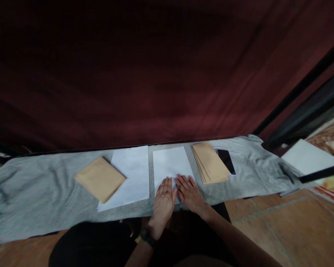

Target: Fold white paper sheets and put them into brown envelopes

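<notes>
My left hand (164, 198) lies flat, fingers stretched, on the near end of a white sheet of paper (169, 163) on a grey cloth (44, 200). My right hand (189, 193) rests flat beside it on the same sheet, fingers spread. Both hands hold nothing. A stack of tan envelopes (210, 162) sits just right of the sheet. A second white sheet (132, 174) lies to the left, with a tan envelope stack (100, 178) overlapping its left edge.
A dark phone (226, 160) lies against the right envelope stack. A dark red curtain (156, 74) hangs behind the cloth. White paper (307, 157) and a dark bar (320, 173) are at the far right. Orange tiled floor (281, 226) lies below.
</notes>
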`<state>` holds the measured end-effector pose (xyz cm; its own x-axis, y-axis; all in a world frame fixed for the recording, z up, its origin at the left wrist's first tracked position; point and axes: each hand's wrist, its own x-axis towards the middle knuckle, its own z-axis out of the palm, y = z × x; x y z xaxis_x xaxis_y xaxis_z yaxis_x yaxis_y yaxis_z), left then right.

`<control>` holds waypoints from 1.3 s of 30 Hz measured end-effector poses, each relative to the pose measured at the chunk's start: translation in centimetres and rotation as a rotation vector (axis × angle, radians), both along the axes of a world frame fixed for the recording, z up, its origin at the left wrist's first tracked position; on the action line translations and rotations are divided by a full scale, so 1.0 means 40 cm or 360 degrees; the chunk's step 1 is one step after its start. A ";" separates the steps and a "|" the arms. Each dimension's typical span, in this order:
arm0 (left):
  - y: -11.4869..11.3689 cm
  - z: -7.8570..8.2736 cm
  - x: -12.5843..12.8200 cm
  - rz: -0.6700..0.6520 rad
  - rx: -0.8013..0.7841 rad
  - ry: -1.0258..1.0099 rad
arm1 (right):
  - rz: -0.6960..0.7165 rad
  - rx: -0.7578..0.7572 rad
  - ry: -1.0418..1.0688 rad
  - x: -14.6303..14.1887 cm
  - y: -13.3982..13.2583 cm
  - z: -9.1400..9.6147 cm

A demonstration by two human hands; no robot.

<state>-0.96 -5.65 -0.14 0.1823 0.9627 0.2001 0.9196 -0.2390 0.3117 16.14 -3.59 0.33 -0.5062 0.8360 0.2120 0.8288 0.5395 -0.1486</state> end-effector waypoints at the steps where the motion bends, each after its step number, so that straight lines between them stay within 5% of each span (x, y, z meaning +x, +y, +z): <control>1: 0.007 -0.006 0.000 0.0018 0.0010 0.0000 | -0.0035 0.0021 0.0014 0.012 -0.014 0.000; 6: 0.094 -0.021 0.044 -0.0166 -0.0007 0.0026 | -0.0090 0.0066 0.0027 0.040 -0.044 -0.004; 12: 0.266 -0.006 0.094 -0.0111 0.0033 0.0068 | -0.0097 0.0055 0.0090 0.034 -0.036 -0.001; 18: 0.381 0.000 0.030 0.0129 0.0047 0.0108 | -0.0086 0.0022 0.0082 0.039 -0.038 0.012; 25: 0.425 0.007 -0.047 0.0348 0.0039 0.0104 | -0.0079 0.0032 0.0075 0.040 -0.040 0.013; 30: 0.365 0.008 -0.033 0.0384 0.0071 0.0192 | -0.0078 0.0104 0.0086 0.038 -0.038 0.006; 36: 0.140 -0.001 0.007 -0.0140 0.0130 0.0254 | -0.0104 0.0156 0.0133 0.037 -0.036 -0.002; 39: 0.038 0.008 -0.006 -0.0204 0.0162 0.0275 | -0.0091 0.0168 0.0124 0.037 -0.037 0.000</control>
<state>-1.20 -4.14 0.19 0.3415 0.9060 0.2500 0.9174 -0.3792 0.1208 17.60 -5.08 0.32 -0.4372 0.8338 0.3373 0.8466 0.5080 -0.1585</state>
